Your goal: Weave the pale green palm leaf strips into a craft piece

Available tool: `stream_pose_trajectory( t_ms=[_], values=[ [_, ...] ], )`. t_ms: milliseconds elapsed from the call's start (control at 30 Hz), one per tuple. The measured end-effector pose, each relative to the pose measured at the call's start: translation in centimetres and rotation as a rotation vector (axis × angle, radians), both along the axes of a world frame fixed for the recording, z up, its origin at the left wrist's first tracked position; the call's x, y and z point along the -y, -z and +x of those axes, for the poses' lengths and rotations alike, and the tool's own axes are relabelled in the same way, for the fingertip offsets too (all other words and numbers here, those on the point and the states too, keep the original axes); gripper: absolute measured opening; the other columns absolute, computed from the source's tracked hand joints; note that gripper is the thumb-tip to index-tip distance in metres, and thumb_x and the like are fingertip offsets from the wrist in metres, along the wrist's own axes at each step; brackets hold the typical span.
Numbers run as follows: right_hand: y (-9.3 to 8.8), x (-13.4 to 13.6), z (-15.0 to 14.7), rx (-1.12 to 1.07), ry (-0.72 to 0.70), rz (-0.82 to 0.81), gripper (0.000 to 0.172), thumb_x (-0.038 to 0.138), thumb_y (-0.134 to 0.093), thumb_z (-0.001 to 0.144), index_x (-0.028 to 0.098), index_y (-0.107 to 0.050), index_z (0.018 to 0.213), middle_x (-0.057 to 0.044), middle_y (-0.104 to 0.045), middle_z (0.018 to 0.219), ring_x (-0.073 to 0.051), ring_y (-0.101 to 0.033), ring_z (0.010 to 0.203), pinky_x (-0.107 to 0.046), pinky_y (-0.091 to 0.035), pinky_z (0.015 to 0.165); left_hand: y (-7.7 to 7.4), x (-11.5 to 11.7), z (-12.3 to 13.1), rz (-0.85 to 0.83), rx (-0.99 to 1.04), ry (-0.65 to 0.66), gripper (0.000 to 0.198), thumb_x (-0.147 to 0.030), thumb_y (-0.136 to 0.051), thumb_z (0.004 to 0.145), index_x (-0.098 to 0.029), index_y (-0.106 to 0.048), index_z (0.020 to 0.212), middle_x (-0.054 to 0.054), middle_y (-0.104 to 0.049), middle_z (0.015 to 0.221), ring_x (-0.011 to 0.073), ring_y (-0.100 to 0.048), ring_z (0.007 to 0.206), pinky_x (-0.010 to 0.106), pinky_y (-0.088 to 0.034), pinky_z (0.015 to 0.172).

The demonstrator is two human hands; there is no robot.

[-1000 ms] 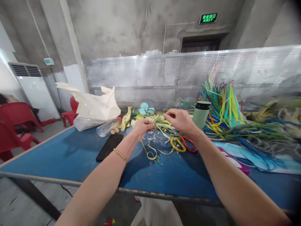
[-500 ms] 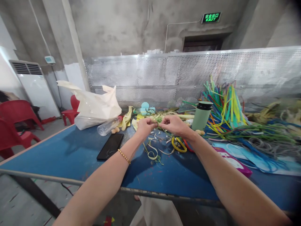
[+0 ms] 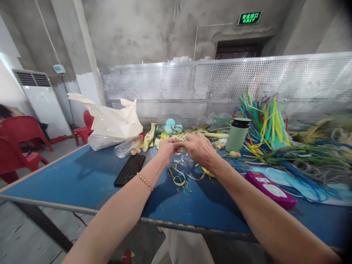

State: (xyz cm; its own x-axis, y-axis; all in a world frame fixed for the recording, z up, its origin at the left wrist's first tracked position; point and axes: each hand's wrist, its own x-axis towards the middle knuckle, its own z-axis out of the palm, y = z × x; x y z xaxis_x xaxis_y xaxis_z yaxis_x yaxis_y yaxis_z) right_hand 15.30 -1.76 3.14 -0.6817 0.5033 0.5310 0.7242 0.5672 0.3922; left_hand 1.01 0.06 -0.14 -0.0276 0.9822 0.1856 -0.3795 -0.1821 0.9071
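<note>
left hand (image 3: 167,148) / right hand (image 3: 199,149): now touching | both gripping leaf strips (image 3: 183,136)

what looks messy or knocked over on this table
A clear bottle lies on its side beside the white bag. Cut strip scraps litter the blue table just below the left hand and right hand, which pinch pale strips together.

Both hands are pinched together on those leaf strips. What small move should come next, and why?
Probably draw the right hand away to pull the strip snug, with the left hand pinching as anchor. Both hands meet fingertip to fingertip on the leaf strips above the blue table, so the fold seems unfinished.
</note>
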Motion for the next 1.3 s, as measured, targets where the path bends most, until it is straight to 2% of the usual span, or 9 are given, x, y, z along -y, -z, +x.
stream_pose_trajectory(
  t_ms=[167, 367, 467, 600, 700, 800, 1000, 1133, 1300],
  values=[
    [0.9, 0.1, -0.7, 0.044, -0.013, 0.038, 0.025, 0.014, -0.046, 0.092, 0.011, -0.070, 0.087, -0.014, -0.064, 0.085, -0.021, -0.053, 0.077, -0.035, -0.028, 0.072, -0.2, 0.0, -0.2, 0.009, 0.064, 0.066, 0.014, -0.005, -0.072, 0.057, -0.010, -0.059, 0.059, 0.000, -0.056, 0.054, 0.0084, -0.053, 0.049, 0.025, -0.044, 0.056],
    [0.5, -0.9, 0.5, -0.297, -0.216, -0.183, 0.040, 0.041, -0.048, 0.094, 0.017, -0.069, 0.071, -0.006, -0.063, 0.074, -0.016, -0.053, 0.071, -0.029, -0.033, 0.067, -0.2, -0.5, -0.8, 0.000, 0.100, 0.043, 0.020, -0.007, -0.076, 0.056, -0.011, -0.057, 0.057, 0.000, -0.056, 0.055, 0.0068, -0.050, 0.050, 0.022, -0.038, 0.052],
    [-0.3, -2.0, 2.1, -0.583, -0.093, -0.160, 0.046, 0.040, -0.047, 0.092, 0.016, -0.058, 0.054, -0.004, -0.057, 0.062, -0.014, -0.048, 0.059, -0.029, -0.032, 0.060, -0.1, -0.7, -0.9, 0.019, 0.061, 0.044, 0.017, -0.008, -0.075, 0.059, -0.011, -0.059, 0.058, 0.002, -0.059, 0.058, 0.0083, -0.053, 0.055, 0.023, -0.042, 0.058],
    [-0.4, -2.9, 3.0, -0.585, -0.048, -0.271, 0.045, 0.039, -0.053, 0.087, 0.017, -0.053, 0.047, -0.001, -0.050, 0.052, -0.012, -0.044, 0.053, -0.028, -0.029, 0.054, 0.0, -0.7, -0.8, 0.034, 0.007, 0.017, 0.013, -0.010, -0.076, 0.058, -0.010, -0.063, 0.061, 0.002, -0.062, 0.060, 0.0083, -0.053, 0.055, 0.023, -0.042, 0.058],
    [0.1, -2.9, 2.3, -0.641, -0.090, -0.384, 0.038, 0.039, -0.053, 0.086, 0.016, -0.067, 0.059, -0.002, -0.058, 0.057, -0.014, -0.050, 0.056, -0.028, -0.034, 0.054, -0.1, -0.6, -0.7, 0.040, -0.009, 0.023, 0.014, -0.010, -0.075, 0.058, -0.011, -0.062, 0.059, 0.001, -0.060, 0.057, 0.0087, -0.053, 0.054, 0.022, -0.040, 0.055],
    [0.6, -3.0, 1.5, -0.753, -0.106, -0.455, 0.030, 0.035, -0.057, 0.083, 0.013, -0.076, 0.094, -0.006, -0.069, 0.073, -0.017, -0.058, 0.065, -0.028, -0.043, 0.061, -0.2, -0.4, -0.6, 0.047, -0.042, 0.050, 0.016, -0.011, -0.076, 0.059, -0.011, -0.060, 0.057, 0.001, -0.059, 0.055, 0.0084, -0.050, 0.052, 0.023, -0.037, 0.054],
    [0.1, -2.9, 1.8, -0.617, -0.155, -0.336, 0.024, 0.029, -0.059, 0.081, 0.016, -0.077, 0.090, -0.010, -0.071, 0.084, -0.019, -0.060, 0.077, -0.032, -0.045, 0.075, -0.2, -0.3, -0.6, 0.064, -0.186, 0.056, 0.024, -0.019, -0.075, 0.065, -0.013, -0.057, 0.051, 0.000, -0.053, 0.050, 0.0071, -0.041, 0.047, 0.024, -0.028, 0.050],
    [-0.1, -2.6, 1.8, -0.600, -0.213, -0.438, 0.016, 0.025, -0.060, 0.078, 0.016, -0.071, 0.073, -0.006, -0.069, 0.074, -0.017, -0.060, 0.072, -0.029, -0.043, 0.069, -0.1, -0.1, -0.8, 0.136, -0.368, 0.041, 0.024, -0.022, -0.075, 0.066, -0.012, -0.058, 0.053, 0.000, -0.054, 0.053, 0.0061, -0.037, 0.048, 0.024, -0.025, 0.051],
    [0.0, -2.3, 1.7, -0.579, -0.177, -0.449, 0.010, 0.021, -0.058, 0.077, 0.014, -0.064, 0.074, -0.005, -0.067, 0.072, -0.016, -0.058, 0.067, -0.026, -0.041, 0.064, -0.3, 0.2, -0.8, 0.122, -0.427, 0.056, 0.014, -0.015, -0.071, 0.066, -0.012, -0.061, 0.057, -0.001, -0.053, 0.053, 0.0065, -0.037, 0.050, 0.025, -0.025, 0.052]
  ],
)
